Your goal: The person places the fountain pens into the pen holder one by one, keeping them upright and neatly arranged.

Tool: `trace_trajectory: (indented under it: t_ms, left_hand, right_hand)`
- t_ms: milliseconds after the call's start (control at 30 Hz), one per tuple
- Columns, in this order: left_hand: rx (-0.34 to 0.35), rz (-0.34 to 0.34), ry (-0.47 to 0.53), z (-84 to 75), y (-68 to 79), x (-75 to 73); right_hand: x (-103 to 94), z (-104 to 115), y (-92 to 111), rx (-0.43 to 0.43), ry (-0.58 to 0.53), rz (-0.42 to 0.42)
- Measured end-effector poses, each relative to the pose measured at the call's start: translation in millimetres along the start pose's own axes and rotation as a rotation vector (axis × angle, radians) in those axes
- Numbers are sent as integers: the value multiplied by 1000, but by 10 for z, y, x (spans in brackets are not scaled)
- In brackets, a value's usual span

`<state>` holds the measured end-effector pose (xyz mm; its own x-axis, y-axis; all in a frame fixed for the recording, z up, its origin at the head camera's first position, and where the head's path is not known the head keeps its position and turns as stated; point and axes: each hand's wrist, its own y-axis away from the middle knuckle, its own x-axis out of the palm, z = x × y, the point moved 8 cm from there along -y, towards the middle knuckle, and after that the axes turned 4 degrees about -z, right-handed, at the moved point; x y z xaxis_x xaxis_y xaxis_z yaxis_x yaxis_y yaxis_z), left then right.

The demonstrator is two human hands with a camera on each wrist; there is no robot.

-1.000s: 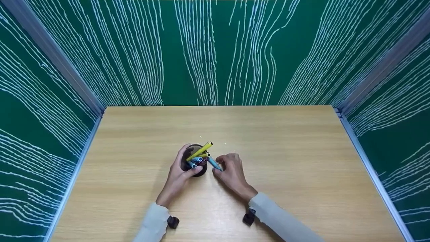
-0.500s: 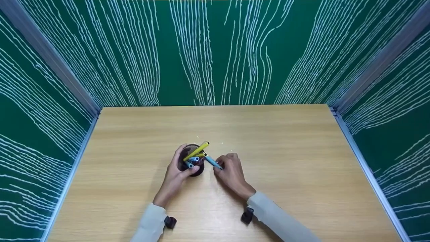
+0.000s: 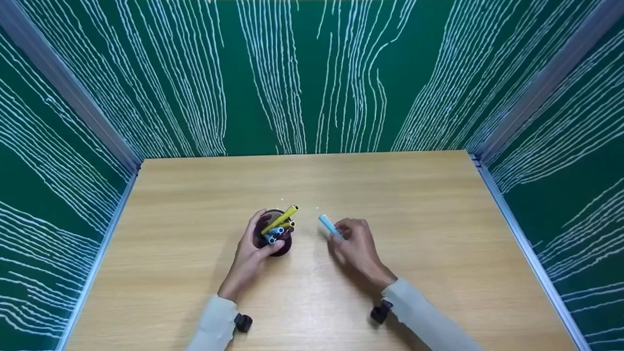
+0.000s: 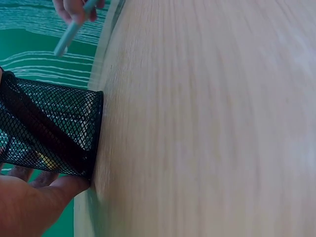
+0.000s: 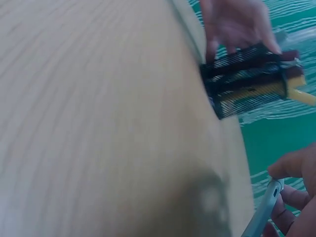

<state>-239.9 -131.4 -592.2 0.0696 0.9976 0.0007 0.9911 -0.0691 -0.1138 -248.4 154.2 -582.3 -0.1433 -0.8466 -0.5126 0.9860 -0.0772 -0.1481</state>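
Note:
A black mesh pen holder (image 3: pixel 282 250) stands upright on the table, with yellow pens (image 3: pixel 285 216), light blue pens (image 3: pixel 271 239) and dark ones in it. My left hand (image 3: pixel 249 252) grips the holder from its left side, thumb at the near side. In the left wrist view the holder (image 4: pixel 59 118) has its base on the wood. To the right of it, my right hand (image 3: pixel 359 247) pinches a light blue pen (image 3: pixel 327 224) between thumb and fingers, apart from the holder. The right wrist view shows that same light blue pen (image 5: pixel 264 210) slanting from the fingertips.
The wooden table (image 3: pixel 438 214) spreads around both hands. Tiny pale specks (image 3: pixel 317 208) lie on it behind the holder. Green walls (image 3: pixel 195 97) with wavy white lines rise at the back and both sides, with grey metal posts (image 3: pixel 531 87) in the corners.
The light blue pen, earlier reaching over to the holder's right rim, has moved right with my right hand and stands away from it. My left hand keeps its grip on the holder.

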Motion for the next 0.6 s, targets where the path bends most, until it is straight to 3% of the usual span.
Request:
trace_trajectory:
  t_ms: [400, 600]
  left_hand:
    - [-39, -4, 56, 3, 22, -2]
    - [-29, 1, 25, -6, 0, 23]
  right_hand:
    - [-487, 177, -9, -60, -58, -63]
    - [-658, 256, 3, -54, -72, -93]
